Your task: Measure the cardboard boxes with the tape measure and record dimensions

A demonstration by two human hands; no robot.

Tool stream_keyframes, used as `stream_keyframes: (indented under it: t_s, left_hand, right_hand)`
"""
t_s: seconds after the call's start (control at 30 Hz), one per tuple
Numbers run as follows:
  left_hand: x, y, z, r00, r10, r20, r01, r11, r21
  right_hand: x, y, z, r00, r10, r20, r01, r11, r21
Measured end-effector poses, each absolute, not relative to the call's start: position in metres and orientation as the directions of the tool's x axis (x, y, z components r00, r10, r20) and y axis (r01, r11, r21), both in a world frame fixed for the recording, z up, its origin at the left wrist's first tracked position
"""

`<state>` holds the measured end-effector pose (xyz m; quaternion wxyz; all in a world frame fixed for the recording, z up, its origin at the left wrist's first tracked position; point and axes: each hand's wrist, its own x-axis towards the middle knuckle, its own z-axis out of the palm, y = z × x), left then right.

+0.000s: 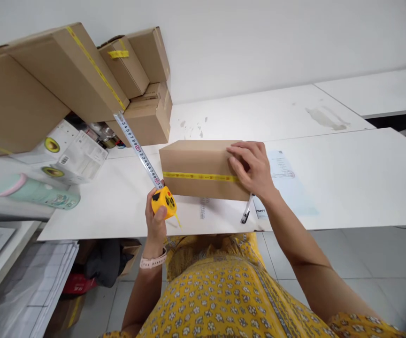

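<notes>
My left hand [155, 220] grips a yellow tape measure [164, 202] at the near edge of the white table [347, 178]. Its blade [137, 150] runs out up and to the left, along the left end of a cardboard box [197, 166] sealed with yellow tape. My right hand [252, 166] rests flat on the box's right end, fingers spread over the top. A pen [247, 213] and a printed sheet [282, 171] lie just under and beside that hand.
Stacked cardboard boxes [83, 70] stand at the back left against the wall. White product cartons [72, 157] and a mint-green bottle [37, 192] lie left of the tape. Another white table [379, 91] is at the back right. Papers [48, 277] lie on the floor at the left.
</notes>
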<state>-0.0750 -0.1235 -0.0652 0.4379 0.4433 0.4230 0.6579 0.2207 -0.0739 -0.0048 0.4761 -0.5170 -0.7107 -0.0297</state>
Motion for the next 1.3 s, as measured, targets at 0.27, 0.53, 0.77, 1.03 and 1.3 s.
stream_keyframes:
  t_s: [0.27, 0.53, 0.77, 1.03, 1.3]
  left_hand:
    - [-0.074, -0.119, -0.096, -0.160, 0.987, 0.022, -0.252, -0.063, 0.966]
    - [-0.067, -0.117, -0.083, -0.183, 0.972, 0.149, -0.129, -0.174, 0.976]
    - [-0.067, -0.143, -0.030, 0.052, 0.976, 0.209, 0.071, -0.212, 0.975]
    - [-0.071, -0.166, -0.025, 0.222, 0.958, 0.180, 0.133, -0.213, 0.968]
    - [-0.063, -0.170, -0.013, 0.659, 0.750, -0.055, 0.356, -0.247, 0.901]
  right_hand:
    - [0.225, -0.113, -0.082, 0.441, 0.769, 0.462, 0.494, 0.222, -0.841]
    - [0.225, -0.112, -0.085, 0.478, 0.793, 0.378, 0.414, 0.176, -0.893]
    - [0.235, -0.119, -0.081, 0.528, 0.650, 0.547, 0.610, 0.158, -0.777]
    - [0.233, -0.112, -0.062, 0.404, 0.654, 0.639, 0.709, 0.217, -0.671]
    - [0.239, -0.124, -0.016, 0.461, 0.750, 0.475, 0.275, 0.388, -0.880]
